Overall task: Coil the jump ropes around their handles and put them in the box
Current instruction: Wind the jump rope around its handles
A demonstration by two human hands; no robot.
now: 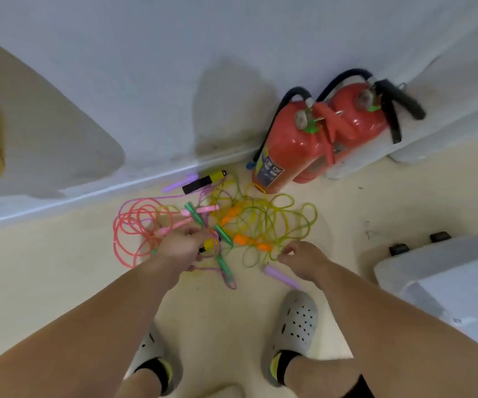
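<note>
Cream floor (59, 282) by white wall holds tangled heap of coloured plastic jump ropes (260, 222), none coiled. Left hand (179, 248) digs into the heap and right hand (303, 259) nears yellow cord (298, 214), likely to separate one rope. Blur hides whether the fingers grip. Two red fire extinguishers (289, 150) stand behind.
</note>
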